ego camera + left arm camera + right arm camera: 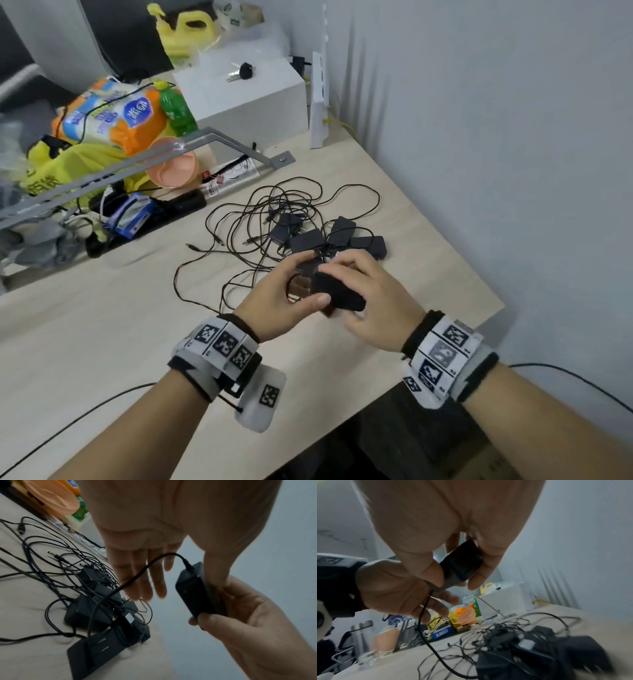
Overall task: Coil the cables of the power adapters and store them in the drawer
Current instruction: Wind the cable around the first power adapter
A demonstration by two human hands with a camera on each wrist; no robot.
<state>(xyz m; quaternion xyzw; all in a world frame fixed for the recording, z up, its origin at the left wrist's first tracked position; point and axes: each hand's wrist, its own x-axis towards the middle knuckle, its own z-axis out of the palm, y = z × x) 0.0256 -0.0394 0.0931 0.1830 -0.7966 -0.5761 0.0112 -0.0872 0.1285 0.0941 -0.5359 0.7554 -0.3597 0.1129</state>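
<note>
My right hand [364,291] grips a black power adapter [337,291] above the wooden table [102,325], thumb on one side and fingers on the other. My left hand [291,287] is beside it with straight fingers [142,577], and its thumb rests on the adapter [192,592]. The adapter's thin cable [137,576] arcs across the left fingers and hangs down to the table. Just beyond the hands lies a pile of several more black adapters [329,236] amid tangled black cables [274,212].
At the back stand a white box [239,102] with a key on it, an orange tissue pack [113,116], a green bottle [174,109] and a peach bowl [174,168]. A grey metal bracket [219,144] crosses the clutter. The wall runs along the right.
</note>
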